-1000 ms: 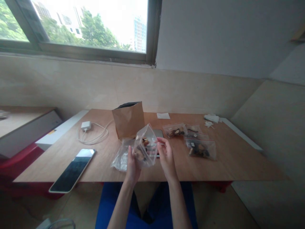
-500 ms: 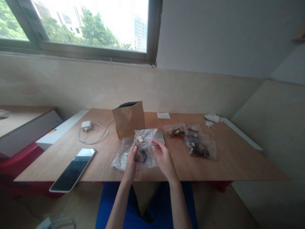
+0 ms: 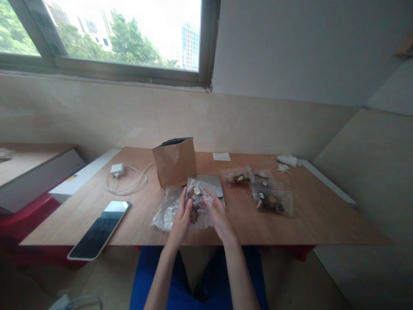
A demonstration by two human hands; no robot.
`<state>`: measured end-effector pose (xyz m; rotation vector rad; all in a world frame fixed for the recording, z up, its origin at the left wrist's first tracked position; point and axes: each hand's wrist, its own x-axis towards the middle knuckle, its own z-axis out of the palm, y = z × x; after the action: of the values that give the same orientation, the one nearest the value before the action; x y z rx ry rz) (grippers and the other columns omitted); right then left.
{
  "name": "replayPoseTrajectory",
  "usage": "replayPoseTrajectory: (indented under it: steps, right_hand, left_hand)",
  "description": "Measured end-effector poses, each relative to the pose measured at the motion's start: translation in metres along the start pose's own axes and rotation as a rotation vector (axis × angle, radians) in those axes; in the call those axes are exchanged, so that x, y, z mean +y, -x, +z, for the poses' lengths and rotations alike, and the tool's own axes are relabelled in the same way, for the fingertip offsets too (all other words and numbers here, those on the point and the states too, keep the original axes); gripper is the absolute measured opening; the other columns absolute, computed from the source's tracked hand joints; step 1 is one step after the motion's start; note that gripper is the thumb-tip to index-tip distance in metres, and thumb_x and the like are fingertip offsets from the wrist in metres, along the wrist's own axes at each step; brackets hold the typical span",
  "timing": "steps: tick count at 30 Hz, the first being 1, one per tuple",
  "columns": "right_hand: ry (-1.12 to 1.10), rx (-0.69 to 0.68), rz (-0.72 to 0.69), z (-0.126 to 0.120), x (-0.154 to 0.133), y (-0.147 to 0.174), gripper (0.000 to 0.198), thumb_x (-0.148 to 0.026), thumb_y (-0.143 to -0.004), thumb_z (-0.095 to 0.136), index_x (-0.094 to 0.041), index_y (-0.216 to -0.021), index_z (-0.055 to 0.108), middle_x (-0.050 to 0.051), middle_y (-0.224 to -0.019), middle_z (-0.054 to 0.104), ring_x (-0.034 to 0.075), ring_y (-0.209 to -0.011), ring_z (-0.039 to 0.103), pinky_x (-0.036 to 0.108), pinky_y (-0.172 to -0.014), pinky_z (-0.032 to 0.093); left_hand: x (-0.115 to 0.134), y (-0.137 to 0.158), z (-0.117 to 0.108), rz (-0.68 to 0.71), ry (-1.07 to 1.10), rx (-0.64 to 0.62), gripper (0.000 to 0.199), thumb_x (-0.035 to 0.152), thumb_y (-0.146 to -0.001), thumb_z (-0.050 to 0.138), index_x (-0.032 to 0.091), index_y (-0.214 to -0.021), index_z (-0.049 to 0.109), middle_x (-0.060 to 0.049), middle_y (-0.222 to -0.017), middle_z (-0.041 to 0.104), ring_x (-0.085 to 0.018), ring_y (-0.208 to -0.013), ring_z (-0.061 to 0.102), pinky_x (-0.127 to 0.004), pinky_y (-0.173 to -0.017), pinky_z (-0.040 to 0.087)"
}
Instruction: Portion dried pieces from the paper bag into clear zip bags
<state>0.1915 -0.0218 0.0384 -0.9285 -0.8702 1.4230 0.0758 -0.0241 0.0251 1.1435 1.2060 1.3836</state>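
Observation:
A clear zip bag [image 3: 200, 187] with dark dried pieces and a small white packet inside is held above the table's front edge. My left hand [image 3: 180, 219] grips its left side, the thumb lying over the front. At the other side, my right hand [image 3: 220, 217] has its bent fingers against the plastic, partly covered by it. Under and left of the hands lies a crumpled clear plastic bag [image 3: 164, 212]. Just behind is a flat silver device [image 3: 214, 183], which looks like a small scale. A brown paper bag [image 3: 176, 165] stands open-topped behind the left hand.
Several filled zip bags [image 3: 274, 202] lie on the right of the wooden table [image 3: 309, 224]. A phone [image 3: 100, 230] overhangs the front left edge. Behind it are a white charger [image 3: 116, 169] and cable. A white paper [image 3: 221, 156] and crumpled white plastic [image 3: 287, 160] lie farther back.
The zip bag has been lowered slightly and turned, uncovering more of the silver device. My right hand's fingers have gone from pinching the bag's upper right edge to lying along its side.

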Motion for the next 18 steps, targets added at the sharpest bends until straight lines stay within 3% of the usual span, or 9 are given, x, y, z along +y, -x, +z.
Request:
replayPoseTrajectory:
  steps: [3, 10, 18]
  right_hand:
    - [-0.080, -0.004, 0.022, -0.003, 0.008, -0.005, 0.042, -0.040, -0.070, 0.066, -0.023, -0.108, 0.062, 0.003, -0.098, 0.069, 0.017, -0.079, 0.063, 0.030, -0.070, 0.049]
    - [-0.278, 0.013, 0.084, -0.002, 0.017, -0.011, 0.030, -0.033, -0.063, 0.070, -0.022, -0.091, 0.067, 0.000, -0.084, 0.070, 0.015, -0.068, 0.060, 0.027, -0.064, 0.045]
    - [-0.316, 0.030, 0.041, 0.000, 0.018, -0.013, 0.019, -0.026, -0.064, 0.068, -0.022, -0.082, 0.068, -0.001, -0.084, 0.070, 0.014, -0.074, 0.059, 0.025, -0.069, 0.044]
  left_hand:
    - [-0.002, 0.000, 0.000, 0.016, -0.019, -0.037, 0.053, 0.043, -0.084, 0.048, 0.018, -0.130, 0.046, -0.009, -0.112, 0.064, -0.021, -0.107, 0.057, -0.030, -0.090, 0.045]
    - [-0.003, -0.002, -0.003, 0.070, -0.084, -0.077, 0.038, 0.038, -0.085, 0.047, 0.022, -0.118, 0.058, -0.006, -0.126, 0.058, -0.019, -0.122, 0.047, -0.033, -0.105, 0.031]
    - [-0.007, -0.005, -0.007, 0.111, -0.180, -0.143, 0.035, 0.036, -0.083, 0.051, 0.021, -0.112, 0.063, -0.007, -0.120, 0.062, -0.020, -0.114, 0.054, -0.033, -0.099, 0.037]
